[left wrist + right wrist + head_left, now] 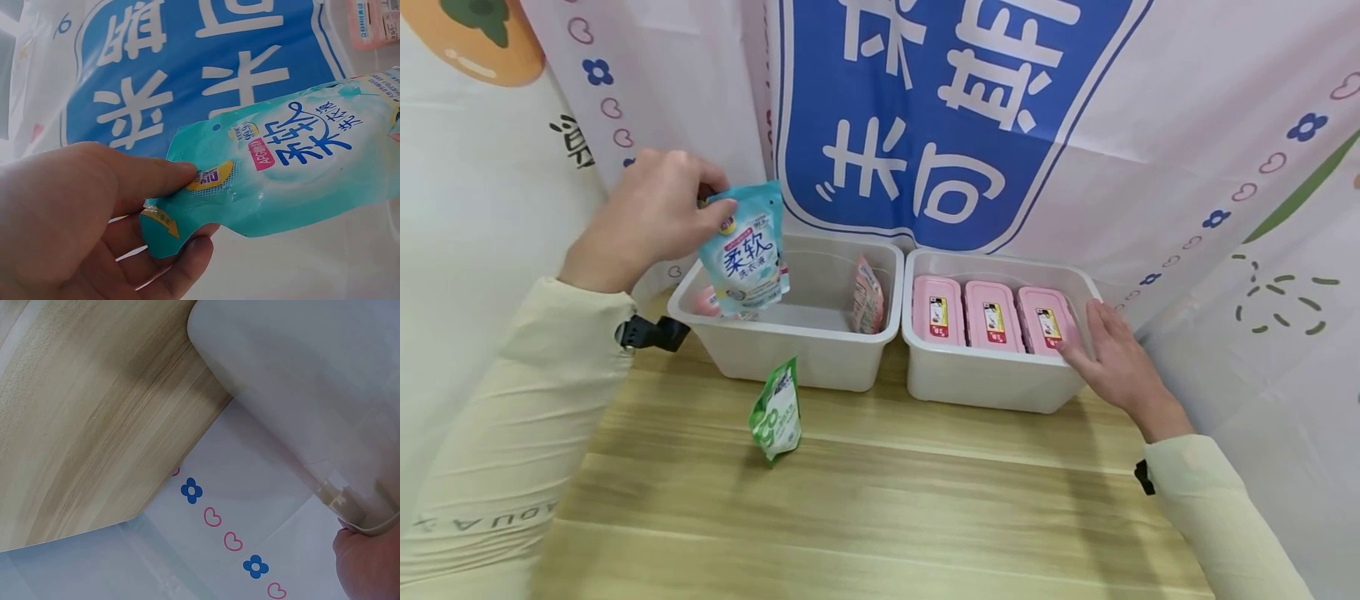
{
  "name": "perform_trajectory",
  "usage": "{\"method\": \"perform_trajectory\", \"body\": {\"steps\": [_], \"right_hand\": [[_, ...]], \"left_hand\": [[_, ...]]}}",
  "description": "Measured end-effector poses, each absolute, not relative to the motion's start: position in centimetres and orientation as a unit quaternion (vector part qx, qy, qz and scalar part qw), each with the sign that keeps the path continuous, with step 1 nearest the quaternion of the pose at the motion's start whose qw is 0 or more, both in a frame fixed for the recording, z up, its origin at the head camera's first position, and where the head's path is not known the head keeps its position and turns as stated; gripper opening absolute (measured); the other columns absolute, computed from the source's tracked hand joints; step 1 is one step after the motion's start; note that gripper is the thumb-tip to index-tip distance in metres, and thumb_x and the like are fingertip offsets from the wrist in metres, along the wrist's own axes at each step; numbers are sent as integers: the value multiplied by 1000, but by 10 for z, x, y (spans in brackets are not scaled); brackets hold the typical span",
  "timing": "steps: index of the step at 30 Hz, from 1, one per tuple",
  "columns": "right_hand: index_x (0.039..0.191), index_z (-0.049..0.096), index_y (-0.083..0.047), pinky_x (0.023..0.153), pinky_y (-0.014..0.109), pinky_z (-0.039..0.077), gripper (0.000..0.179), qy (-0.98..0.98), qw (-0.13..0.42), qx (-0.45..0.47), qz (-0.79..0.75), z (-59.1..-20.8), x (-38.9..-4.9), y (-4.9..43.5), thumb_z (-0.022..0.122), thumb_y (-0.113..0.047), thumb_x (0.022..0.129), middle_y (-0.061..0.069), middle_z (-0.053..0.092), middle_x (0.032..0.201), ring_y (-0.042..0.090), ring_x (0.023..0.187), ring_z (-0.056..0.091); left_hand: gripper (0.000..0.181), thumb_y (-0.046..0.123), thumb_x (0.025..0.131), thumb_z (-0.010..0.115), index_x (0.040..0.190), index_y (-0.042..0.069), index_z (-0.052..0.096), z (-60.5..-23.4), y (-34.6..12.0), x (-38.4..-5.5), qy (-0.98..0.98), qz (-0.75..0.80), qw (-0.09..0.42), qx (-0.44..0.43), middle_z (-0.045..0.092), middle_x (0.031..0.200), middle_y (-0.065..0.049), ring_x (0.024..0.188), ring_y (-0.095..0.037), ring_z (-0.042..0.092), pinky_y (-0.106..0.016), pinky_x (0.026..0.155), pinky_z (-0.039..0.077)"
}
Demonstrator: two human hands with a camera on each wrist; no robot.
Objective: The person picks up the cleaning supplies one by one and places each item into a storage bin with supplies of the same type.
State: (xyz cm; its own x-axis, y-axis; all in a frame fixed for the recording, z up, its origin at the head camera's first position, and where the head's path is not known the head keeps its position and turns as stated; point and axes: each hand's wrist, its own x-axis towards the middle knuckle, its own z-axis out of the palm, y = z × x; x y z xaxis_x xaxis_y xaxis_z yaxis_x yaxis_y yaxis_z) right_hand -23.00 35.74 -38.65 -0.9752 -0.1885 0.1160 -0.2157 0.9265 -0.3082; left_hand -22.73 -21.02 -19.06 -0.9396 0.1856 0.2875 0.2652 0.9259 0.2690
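My left hand (651,212) pinches a turquoise laundry detergent pouch (748,258) by a top corner, thumb on the printed front. The pouch hangs over the left end of the left white bin (790,333). In the left wrist view, the thumb of the left hand (81,212) lies across the detergent pouch (281,169) and the fingers curl behind it. My right hand (1116,362) rests on the right corner of the right white bin (985,379), fingers extended along its rim. Only part of the right hand (369,562) shows in the right wrist view.
Inside the left bin, a pink pouch (868,300) leans at the right end, and another pink pack (706,302) shows at the left. Three pink boxes (992,317) fill the right bin. A green pouch (778,412) stands on the wooden table (880,517), before the left bin.
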Motion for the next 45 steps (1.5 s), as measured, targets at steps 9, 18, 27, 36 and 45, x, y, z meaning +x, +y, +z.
{"method": "perform_trajectory", "body": {"steps": [9, 18, 27, 36, 45], "right_hand": [[168, 0, 1, 126, 75, 14, 92, -981, 46, 105, 159, -385, -230, 355, 47, -50, 108, 30, 6, 175, 52, 162, 8], [168, 1, 1, 126, 75, 15, 92, -981, 48, 103, 159, -387, -231, 357, 47, -51, 108, 30, 6, 175, 51, 162, 8], [168, 3, 2, 126, 75, 15, 92, -981, 40, 97, 164, -385, -232, 356, 46, -54, 108, 29, 5, 176, 51, 162, 7], [167, 3, 4, 126, 74, 14, 93, -979, 43, 105, 168, -386, -231, 357, 48, -52, 108, 31, 5, 175, 51, 163, 5], [167, 4, 5, 126, 75, 14, 90, -979, 51, 110, 165, -386, -231, 357, 49, -46, 108, 32, 7, 174, 50, 163, 5]], "left_hand": [[36, 18, 104, 63, 130, -5, 70, -204, -214, -242, -973, -183, 105, -98, 73, 119, -29, 99, -36, 68, -45, 78, 62], [29, 17, 102, 66, 120, -3, 77, -220, -213, -254, -970, -187, 117, -104, 77, 108, -25, 95, -33, 67, -39, 74, 57], [31, 17, 102, 66, 123, -5, 75, -231, -213, -261, -970, -199, 107, -89, 75, 112, -27, 99, -35, 65, -44, 78, 59], [29, 16, 102, 67, 120, -5, 76, -244, -213, -265, -968, -211, 98, -93, 75, 114, -28, 102, -37, 68, -53, 88, 61], [28, 13, 101, 66, 119, -5, 76, -259, -214, -269, -966, -217, 91, -103, 75, 115, -28, 102, -37, 69, -52, 87, 62]]}}
